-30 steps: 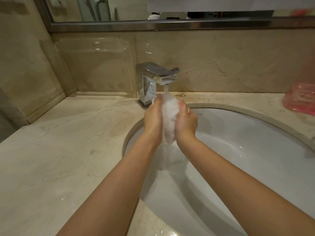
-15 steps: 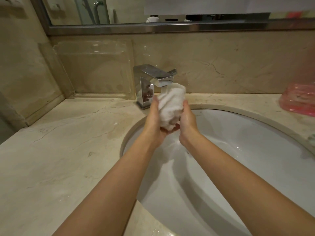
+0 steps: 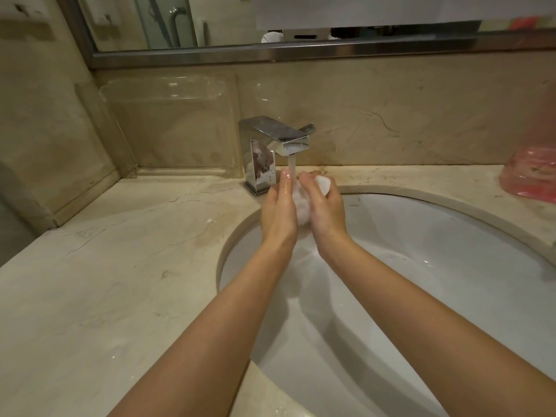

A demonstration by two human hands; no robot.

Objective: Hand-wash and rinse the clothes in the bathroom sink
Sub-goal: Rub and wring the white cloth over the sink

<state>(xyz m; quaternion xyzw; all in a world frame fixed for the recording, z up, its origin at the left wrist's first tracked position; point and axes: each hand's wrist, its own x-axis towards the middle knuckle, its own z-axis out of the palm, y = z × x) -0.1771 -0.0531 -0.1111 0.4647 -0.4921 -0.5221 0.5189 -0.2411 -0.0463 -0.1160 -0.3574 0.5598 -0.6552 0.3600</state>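
White cloth [image 3: 302,203] wadded between both palms, directly under tap [image 3: 278,139] stream — left hand [image 3: 279,209] fingers straight, pressing; right hand [image 3: 326,206] fingers curled round it.

Beige veined marble counter [image 3: 99,284] spreading left of the hands, clear plastic panel [image 3: 171,121] against the wall beyond and left, metal-framed mirror [image 3: 270,22] above, translucent pink plastic container [image 3: 531,173] far right
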